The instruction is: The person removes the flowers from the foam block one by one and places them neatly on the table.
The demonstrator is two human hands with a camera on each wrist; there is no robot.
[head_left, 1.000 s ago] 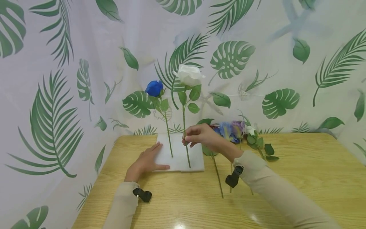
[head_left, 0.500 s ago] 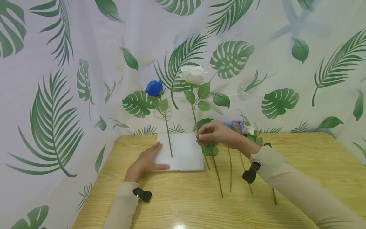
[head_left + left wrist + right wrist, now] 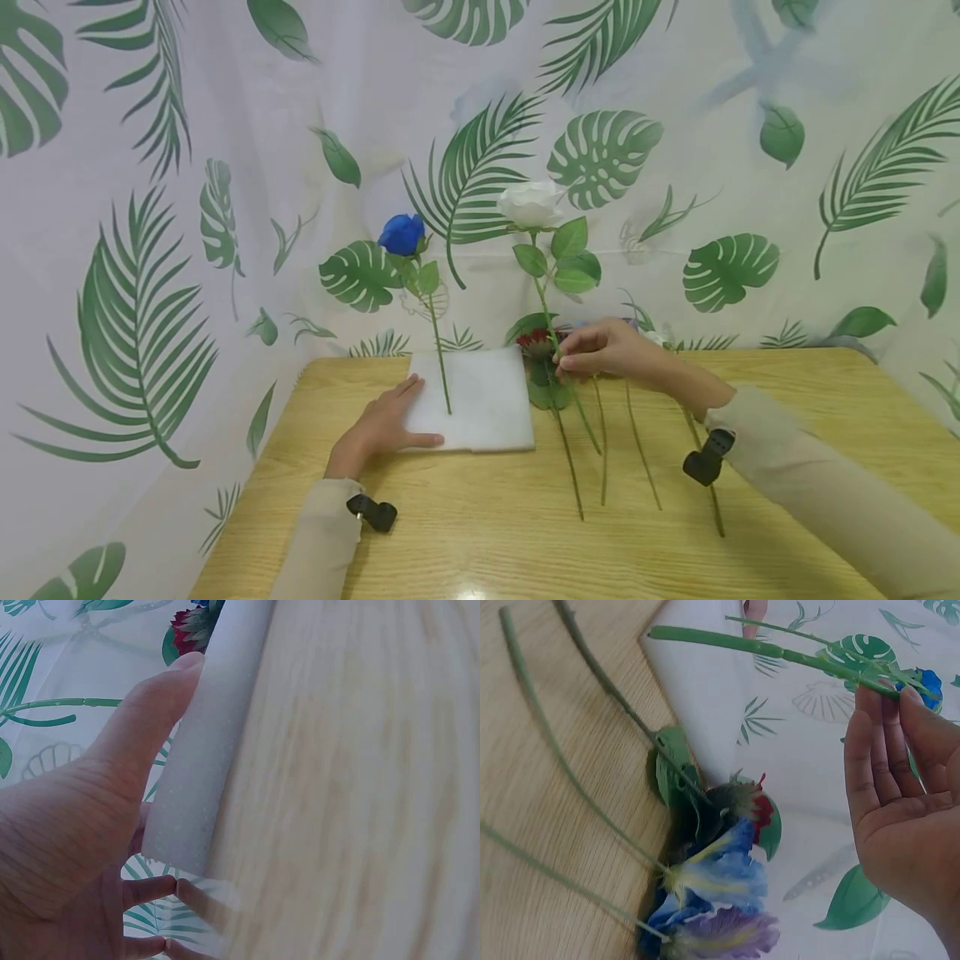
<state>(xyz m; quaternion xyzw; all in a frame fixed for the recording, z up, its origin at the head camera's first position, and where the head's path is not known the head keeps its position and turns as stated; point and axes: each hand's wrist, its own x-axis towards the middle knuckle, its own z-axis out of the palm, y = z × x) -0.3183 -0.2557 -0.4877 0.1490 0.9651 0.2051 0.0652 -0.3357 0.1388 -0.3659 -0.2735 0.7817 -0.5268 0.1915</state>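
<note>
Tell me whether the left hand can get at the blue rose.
Probably yes: the left hand rests at the edge of the white pad, beside the blue rose, and nothing visible stands between them.

No readable text, no labels, brands, numbers or signs, in the head view or either wrist view

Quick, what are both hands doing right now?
Left hand: open, fingers spread, touching the foam.
Right hand: closed, pinching the white rose by its stem.
</note>
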